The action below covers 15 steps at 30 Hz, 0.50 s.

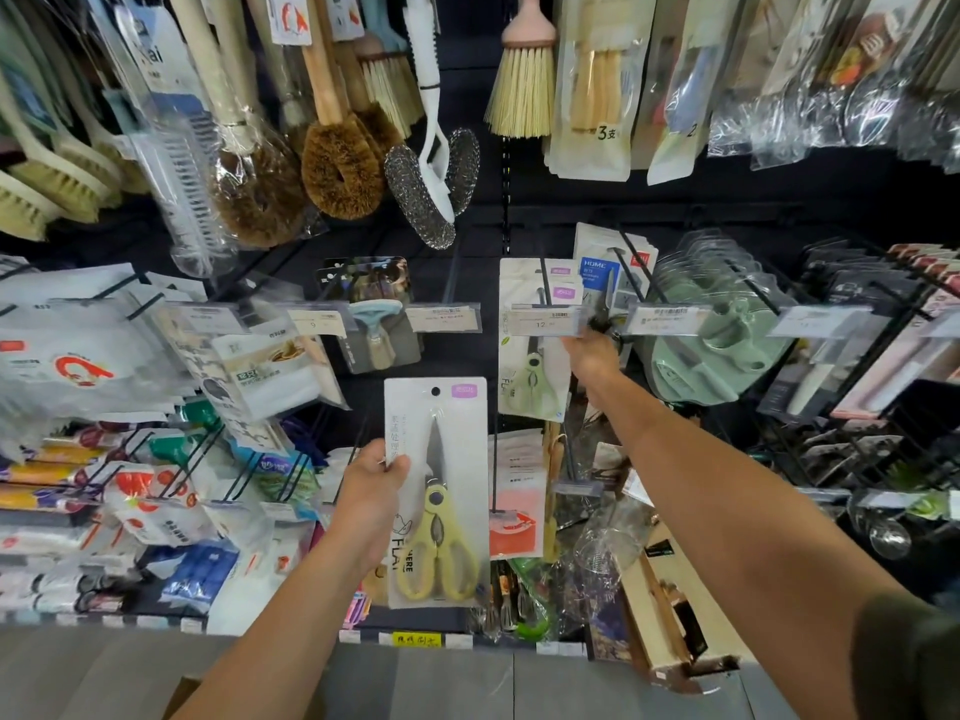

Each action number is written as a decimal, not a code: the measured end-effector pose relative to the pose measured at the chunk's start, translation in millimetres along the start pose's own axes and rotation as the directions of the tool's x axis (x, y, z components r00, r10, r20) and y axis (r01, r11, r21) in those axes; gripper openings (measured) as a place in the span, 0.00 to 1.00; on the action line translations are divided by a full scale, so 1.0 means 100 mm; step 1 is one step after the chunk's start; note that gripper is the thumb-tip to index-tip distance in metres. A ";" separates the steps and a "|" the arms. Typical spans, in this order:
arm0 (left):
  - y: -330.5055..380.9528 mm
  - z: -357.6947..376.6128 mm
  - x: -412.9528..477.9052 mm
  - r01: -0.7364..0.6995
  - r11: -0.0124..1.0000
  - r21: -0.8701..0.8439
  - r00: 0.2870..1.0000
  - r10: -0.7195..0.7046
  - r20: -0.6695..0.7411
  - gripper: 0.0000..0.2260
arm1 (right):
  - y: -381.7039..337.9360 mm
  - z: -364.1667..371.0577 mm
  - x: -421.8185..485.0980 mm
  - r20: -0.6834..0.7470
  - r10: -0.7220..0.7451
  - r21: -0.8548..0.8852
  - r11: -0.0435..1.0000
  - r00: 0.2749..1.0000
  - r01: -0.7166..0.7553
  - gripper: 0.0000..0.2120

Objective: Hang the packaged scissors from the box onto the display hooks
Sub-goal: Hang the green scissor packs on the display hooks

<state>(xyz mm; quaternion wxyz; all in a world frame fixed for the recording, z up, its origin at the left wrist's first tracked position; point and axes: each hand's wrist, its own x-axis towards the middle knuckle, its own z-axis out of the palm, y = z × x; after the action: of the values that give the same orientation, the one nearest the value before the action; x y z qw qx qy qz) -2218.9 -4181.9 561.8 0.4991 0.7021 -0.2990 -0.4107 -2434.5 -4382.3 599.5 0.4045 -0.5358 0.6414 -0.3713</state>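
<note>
The left hand (376, 480) pinches the left edge of a white card pack of yellow-handled scissors (436, 491), thumb on the front. It keeps the pack upright with its punched hole at twelve o'clock, probably so it can slide straight onto a peg. At one o'clock from it, a pack of pale green-handled scissors (527, 371) hangs on a black wire display hook (544, 283). At two o'clock the right hand (592, 356) reaches up to a blurred dark-handled scissors pack (605, 304) on the neighbouring hook, seemingly to steady it, though I cannot tell whether its fingers are clamped on it.
</note>
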 end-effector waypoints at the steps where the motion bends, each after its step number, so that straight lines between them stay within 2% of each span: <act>1: 0.00 0.04 0.01 -0.008 1.000 0.008 1.000 0.008 0.016 0.11 | 0.04 -0.03 -0.01 0.003 0.009 -0.048 0.999 1.000 -0.009 0.14; 3: 0.00 0.14 0.02 -0.008 1.000 0.022 0.998 0.006 0.068 0.10 | 0.18 -0.11 -0.08 0.023 0.046 -0.096 0.994 0.999 -0.044 0.10; 7: -0.01 0.42 0.08 -0.012 0.998 0.064 0.990 0.003 0.140 0.10 | 0.53 -0.29 -0.44 0.039 0.030 -0.225 0.974 0.999 -0.020 0.08; 9: 0.03 0.56 0.12 -0.045 0.994 0.102 0.989 0.030 0.144 0.08 | 0.78 -0.36 -0.67 0.079 0.029 -0.278 0.961 0.996 -0.006 0.12; 12: 0.08 0.77 0.25 -0.103 0.983 0.150 0.987 0.083 0.137 0.07 | 1.23 -0.50 -0.93 0.191 0.130 -0.447 0.894 0.973 -0.032 0.07; 15: 0.13 0.95 0.39 -0.162 0.969 0.188 0.978 0.132 0.159 0.06 | 1.65 -0.66 -1.19 0.274 0.244 -0.606 0.795 0.930 -0.030 0.10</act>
<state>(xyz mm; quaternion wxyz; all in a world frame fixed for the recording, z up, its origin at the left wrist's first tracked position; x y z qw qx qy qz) -2283.1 -4261.9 547.9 0.4320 0.6926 -0.4257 -0.3904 -2547.4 -4237.6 489.6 0.3473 -0.6418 0.6832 -0.0243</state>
